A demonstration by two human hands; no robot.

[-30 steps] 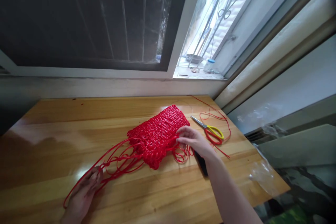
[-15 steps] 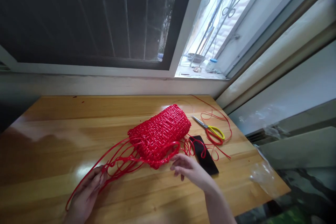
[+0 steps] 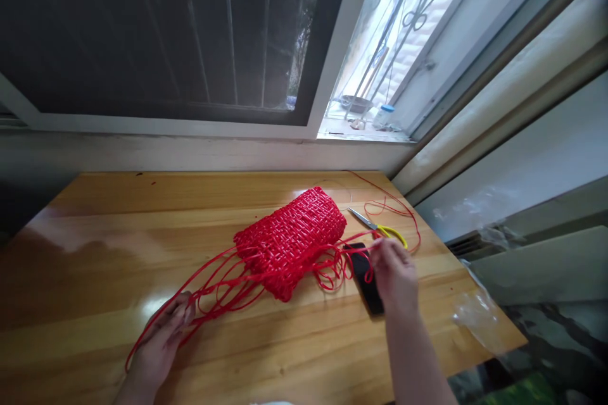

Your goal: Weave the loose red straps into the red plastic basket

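Right grip (image 3: pixel 392 269) pinches a taut red plastic cord (image 3: pixel 332 250) above the black phone (image 3: pixel 365 278), near the tabletop's (image 3: pixel 95 228) right edge. Left grip (image 3: pixel 164 338) lies fingers loosely curled over loose red strands (image 3: pixel 213 285) at the front edge. Both run to the red woven basket (image 3: pixel 292 237) mid-tabletop; yellow-handled scissors (image 3: pixel 380 228) lie behind.

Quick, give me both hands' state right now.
Left hand: flat on the table, fingers open, resting on the loose red cords.
Right hand: over the phone, seems to pinch a red cord; grip not clear.
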